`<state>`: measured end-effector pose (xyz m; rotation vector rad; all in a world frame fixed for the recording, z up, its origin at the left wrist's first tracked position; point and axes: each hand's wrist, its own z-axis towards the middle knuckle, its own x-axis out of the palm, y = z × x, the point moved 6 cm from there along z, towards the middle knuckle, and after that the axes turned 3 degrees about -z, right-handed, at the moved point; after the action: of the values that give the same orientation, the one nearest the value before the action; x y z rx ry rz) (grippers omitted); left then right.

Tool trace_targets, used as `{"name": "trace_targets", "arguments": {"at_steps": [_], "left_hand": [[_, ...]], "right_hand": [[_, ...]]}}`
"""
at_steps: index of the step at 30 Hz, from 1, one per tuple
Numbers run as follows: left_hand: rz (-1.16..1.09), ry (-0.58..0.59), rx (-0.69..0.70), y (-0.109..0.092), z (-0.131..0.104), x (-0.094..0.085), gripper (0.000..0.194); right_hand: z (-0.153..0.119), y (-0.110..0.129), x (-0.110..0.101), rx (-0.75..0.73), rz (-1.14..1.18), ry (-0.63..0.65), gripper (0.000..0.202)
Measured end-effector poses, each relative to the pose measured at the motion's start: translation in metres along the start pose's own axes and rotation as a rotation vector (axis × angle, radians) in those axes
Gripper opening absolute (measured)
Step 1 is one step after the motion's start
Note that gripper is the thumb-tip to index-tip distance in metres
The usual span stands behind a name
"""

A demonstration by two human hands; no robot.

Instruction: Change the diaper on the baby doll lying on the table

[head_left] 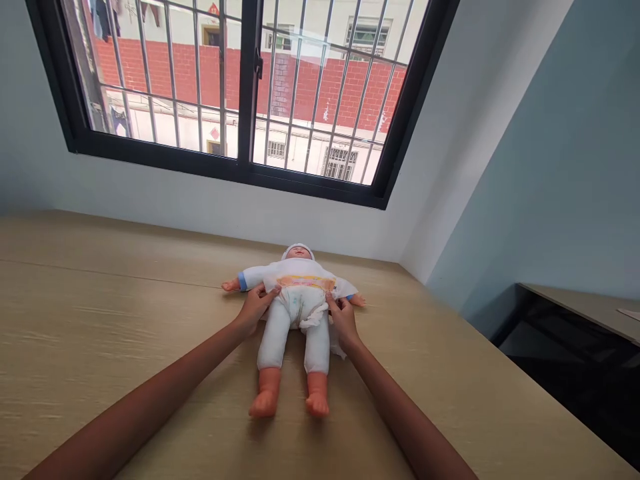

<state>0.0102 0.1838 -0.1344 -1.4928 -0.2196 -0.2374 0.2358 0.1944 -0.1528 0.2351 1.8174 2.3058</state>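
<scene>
A baby doll point(274, 343) in white clothes and a white cap lies on its back on the wooden surface, its feet towards me. Round its hips is a white diaper point(299, 300) with an orange-yellow printed band across the waist. At the doll's waist on the left, my left hand point(257, 307) pinches the diaper's edge. My right hand point(343, 319) has its fingers closed on the diaper's other side, by the right hip. Some loose white diaper material hangs beside the doll's right-hand leg, below my right hand.
The wooden tabletop point(125, 320) reaches back to a white wall. Above it is a black-framed window point(245, 87) with metal bars outside. To the right, past the tabletop's edge, stands another table point(575, 303) with a dark underside.
</scene>
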Motion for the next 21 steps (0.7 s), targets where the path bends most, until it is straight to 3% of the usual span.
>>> {"name": "trace_targets", "arguments": {"at_steps": [9, 16, 21], "left_hand": [[-0.027, -0.081, 0.062, 0.003, -0.001, -0.005, 0.028], [-0.029, -0.064, -0.032, 0.01, 0.001, -0.01, 0.026], [0.006, -0.199, -0.01, 0.014, 0.004, -0.025, 0.026]], "right_hand": [[-0.004, -0.016, -0.005, 0.12, -0.014, -0.025, 0.028], [-0.006, -0.022, -0.001, 0.242, 0.045, 0.062, 0.026], [-0.004, -0.024, -0.011, 0.254, 0.043, 0.001, 0.024]]}}
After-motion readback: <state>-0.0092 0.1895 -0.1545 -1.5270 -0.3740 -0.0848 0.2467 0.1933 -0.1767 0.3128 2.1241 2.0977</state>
